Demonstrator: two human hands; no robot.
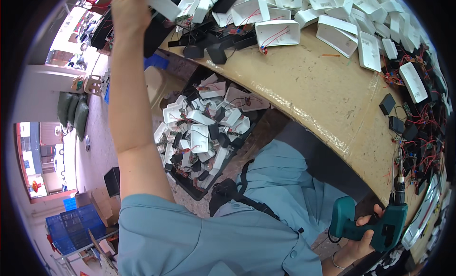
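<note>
My left hand [129, 9] is stretched far out at the top left and grips a long white plastic housing [164, 4] at the edge of the wooden table [308, 81]. My right hand [363, 238] sits low at the lower right and holds a teal cordless screwdriver [380, 221] by its grip, bit pointing up toward the table's right edge. Several white housings with red wires [278, 33] lie heaped along the table's far side.
A black bin [199, 138] on the floor under the table holds several white housings and black parts. Black modules with red wires [418, 129] crowd the table's right side. A blue crate [71, 228] and cardboard boxes stand at the lower left.
</note>
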